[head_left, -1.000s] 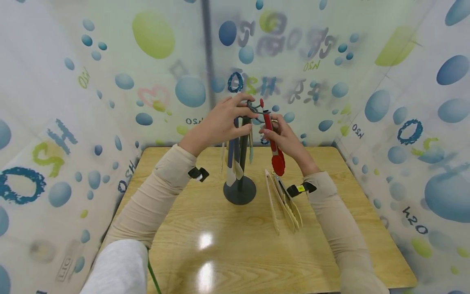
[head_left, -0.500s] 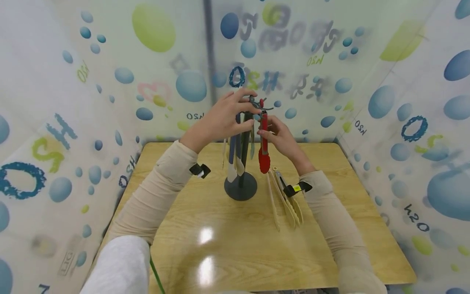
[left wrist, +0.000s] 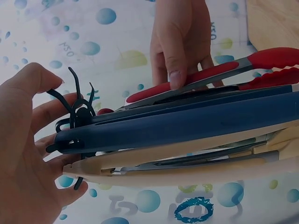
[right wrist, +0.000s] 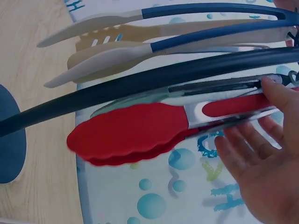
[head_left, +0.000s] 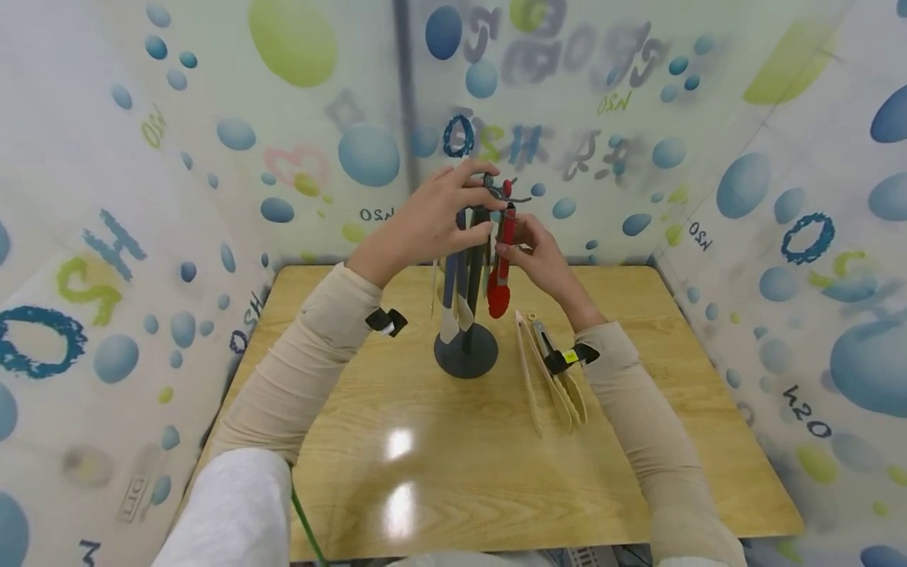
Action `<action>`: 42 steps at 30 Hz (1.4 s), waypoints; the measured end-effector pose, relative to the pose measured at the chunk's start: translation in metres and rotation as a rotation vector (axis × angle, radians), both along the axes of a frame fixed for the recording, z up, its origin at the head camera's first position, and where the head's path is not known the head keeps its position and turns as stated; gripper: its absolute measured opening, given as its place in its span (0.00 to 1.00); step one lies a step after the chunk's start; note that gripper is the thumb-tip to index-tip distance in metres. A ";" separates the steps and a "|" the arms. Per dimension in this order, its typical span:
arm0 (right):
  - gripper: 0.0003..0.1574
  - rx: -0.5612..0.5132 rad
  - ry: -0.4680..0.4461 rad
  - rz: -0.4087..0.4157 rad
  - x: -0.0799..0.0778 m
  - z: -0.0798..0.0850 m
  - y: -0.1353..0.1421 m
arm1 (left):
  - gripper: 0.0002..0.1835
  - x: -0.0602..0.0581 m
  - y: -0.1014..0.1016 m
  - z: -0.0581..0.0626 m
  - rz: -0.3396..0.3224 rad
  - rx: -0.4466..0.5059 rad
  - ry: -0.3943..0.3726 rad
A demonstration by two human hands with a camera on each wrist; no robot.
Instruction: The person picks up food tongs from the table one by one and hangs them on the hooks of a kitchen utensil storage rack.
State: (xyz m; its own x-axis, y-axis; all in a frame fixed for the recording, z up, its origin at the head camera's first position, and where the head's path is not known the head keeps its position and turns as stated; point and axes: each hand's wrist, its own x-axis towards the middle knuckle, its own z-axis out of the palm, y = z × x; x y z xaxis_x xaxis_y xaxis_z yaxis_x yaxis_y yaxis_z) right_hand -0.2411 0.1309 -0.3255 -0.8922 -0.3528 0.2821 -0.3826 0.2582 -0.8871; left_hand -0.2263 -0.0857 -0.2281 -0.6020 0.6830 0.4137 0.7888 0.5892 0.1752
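My left hand [head_left: 442,213] reaches round the hooked top of a dark utensil stand [head_left: 466,354], its fingers curled about the hooks [left wrist: 80,112]. A pair of red tongs [head_left: 499,291] is held upright by my right hand [head_left: 542,256], head down, beside the stand's right side. Thumb and fingers pinch its red handle in the right wrist view; its top end is right at the hooks. Tongs with blue handles [left wrist: 187,122] and pale heads hang from the stand. Beige tongs [left wrist: 140,156] hang beside them, and tongs with a green head [right wrist: 128,102] hang behind the red pair.
Several more tongs, mostly beige [head_left: 560,394], lie on the wooden table [head_left: 354,488] right of the stand's base. A printed curtain [head_left: 319,126] encloses the table at the back and both sides. A green cord [head_left: 306,520] runs by the left sleeve.
My right hand has brought the red tongs leftward, close against the hooks and the hanging tongs. My left hand stays at the stand's top. The view has tilted slightly.
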 end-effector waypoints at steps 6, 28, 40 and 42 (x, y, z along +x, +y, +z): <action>0.33 0.131 -0.024 -0.059 -0.016 -0.035 0.023 | 0.17 -0.001 0.001 0.004 0.002 0.005 0.024; 0.23 1.035 0.005 -0.440 -0.001 -0.199 0.015 | 0.19 0.001 0.004 0.003 0.022 -0.026 0.042; 0.11 1.068 0.112 -0.457 -0.003 -0.215 0.008 | 0.21 0.004 0.003 0.003 0.065 -0.082 0.026; 0.11 1.045 0.086 -0.450 -0.002 -0.212 0.008 | 0.20 0.005 0.003 0.003 0.065 -0.083 0.030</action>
